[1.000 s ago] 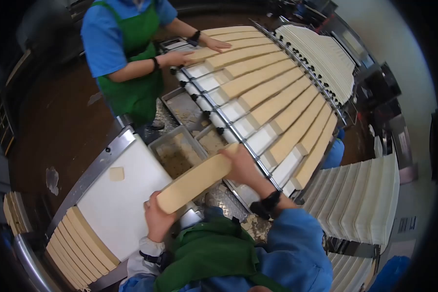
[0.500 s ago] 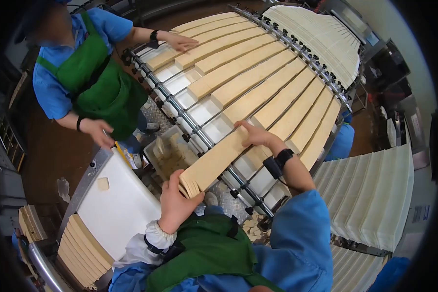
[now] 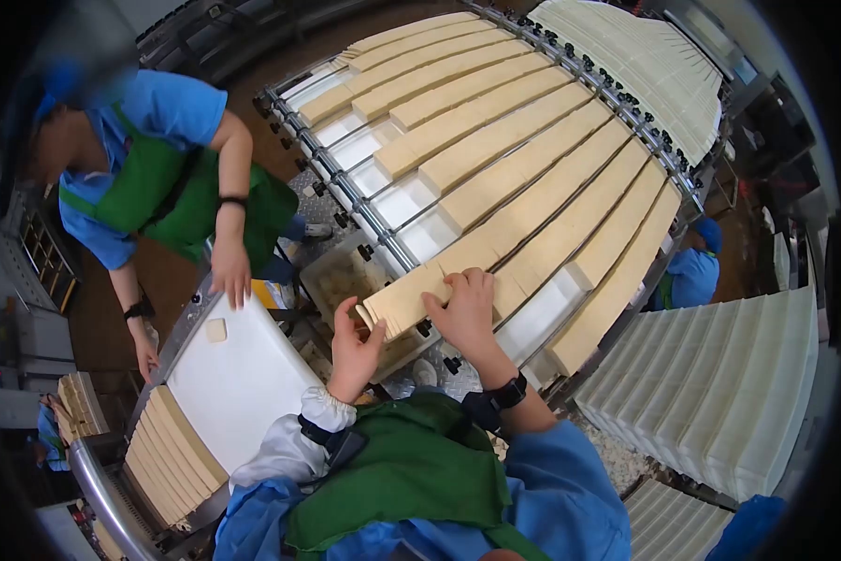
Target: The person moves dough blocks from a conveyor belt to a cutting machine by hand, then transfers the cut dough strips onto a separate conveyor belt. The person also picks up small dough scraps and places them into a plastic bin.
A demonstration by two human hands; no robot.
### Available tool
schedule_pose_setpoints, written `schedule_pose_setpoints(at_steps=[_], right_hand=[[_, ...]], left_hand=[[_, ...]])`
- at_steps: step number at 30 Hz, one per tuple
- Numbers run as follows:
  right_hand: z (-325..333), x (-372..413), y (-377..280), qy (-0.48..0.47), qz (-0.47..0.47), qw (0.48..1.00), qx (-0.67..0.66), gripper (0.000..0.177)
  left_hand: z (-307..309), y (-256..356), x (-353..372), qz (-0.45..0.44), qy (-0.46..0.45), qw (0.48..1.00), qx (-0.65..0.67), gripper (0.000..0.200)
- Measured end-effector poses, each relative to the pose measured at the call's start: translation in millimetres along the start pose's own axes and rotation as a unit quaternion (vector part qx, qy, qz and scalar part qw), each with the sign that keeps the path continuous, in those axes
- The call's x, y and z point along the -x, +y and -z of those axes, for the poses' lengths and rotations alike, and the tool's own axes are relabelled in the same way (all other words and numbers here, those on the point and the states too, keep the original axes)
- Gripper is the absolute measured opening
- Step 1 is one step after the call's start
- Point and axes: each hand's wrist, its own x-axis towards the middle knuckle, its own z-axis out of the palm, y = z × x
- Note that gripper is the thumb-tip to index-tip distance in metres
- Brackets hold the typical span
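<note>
A cream-coloured strip of stacked thin sheets (image 3: 409, 295) lies at the front of the slatted table, its near end sticking out past the front rail. My left hand (image 3: 353, 355) grips that near end, thumb on one side and fingers on the other, where the layers fan slightly apart. Farther along the same strip, my right hand (image 3: 467, 313) holds it with fingers bent over the top and thumb on the near side. Similar long strips (image 3: 532, 201) lie side by side beyond, separated by thin dark rods.
A metal rail (image 3: 364, 220) with black knobs edges the table. Below it stands a bin of scraps (image 3: 331, 280). At left, a white surface (image 3: 238, 383) bears a small square piece (image 3: 216, 330) and stacked strips (image 3: 172, 458). A co-worker (image 3: 172, 178) stands there. Pale ridged sheets (image 3: 701, 383) hang at right.
My right hand has moved along the strip toward my left hand. The co-worker's hand has left the table strips, and both their hands are now at the white surface. The view has shifted slightly.
</note>
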Motion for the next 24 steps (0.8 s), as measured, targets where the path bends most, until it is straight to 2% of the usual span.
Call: schedule_pose_setpoints(at_steps=[4, 8, 10, 12, 14, 16, 17, 19, 21, 24], right_hand=[[-2.3, 3.2, -3.9, -0.046, -0.039, 0.998, -0.031, 0.046], [-8.5, 1.6, -8.3, -0.043, -0.126, 0.981, -0.139, 0.058], [-16.0, -1.3, -3.7, -0.092, -0.106, 0.981, -0.132, 0.063], [-13.3, -1.1, -1.8, -0.119, -0.093, 0.978, -0.146, 0.065], [16.4, 5.1, -5.7, -0.095, -0.076, 0.981, -0.152, 0.064], [58.0, 14.5, -8.8, -0.078, -0.081, 0.985, -0.132, 0.061], [71.2, 22.5, 5.1, -0.067, -0.089, 0.986, -0.120, 0.060], [100.1, 34.3, 37.5, -0.040, -0.100, 0.989, -0.102, 0.060], [113.1, 41.9, 83.9, -0.058, -0.125, 0.985, -0.109, 0.056], [116.1, 40.5, 140.8, -0.086, -0.192, 0.964, -0.161, 0.051]], left_hand=[[12.0, -23.4, 3.3, 0.013, -0.024, 0.997, 0.066, 0.052], [9.8, -28.0, 2.6, -0.041, -0.043, 0.996, 0.068, 0.050], [9.8, -25.4, 1.3, -0.068, -0.040, 0.996, 0.042, 0.049], [16.0, -8.9, 8.7, -0.050, -0.068, 0.996, 0.037, 0.050], [11.2, 17.3, 23.2, -0.049, -0.080, 0.995, 0.039, 0.048], [-3.1, 41.2, 35.2, -0.036, -0.141, 0.989, -0.021, 0.045], [-10.8, 50.1, 40.7, -0.031, -0.169, 0.984, -0.051, 0.044], [-44.9, 58.2, 48.5, -0.075, -0.215, 0.971, -0.077, 0.039], [-85.3, 50.7, 54.1, -0.178, -0.207, 0.956, -0.108, 0.031], [-135.7, 40.0, 54.4, -0.122, -0.252, 0.947, -0.156, 0.021]])
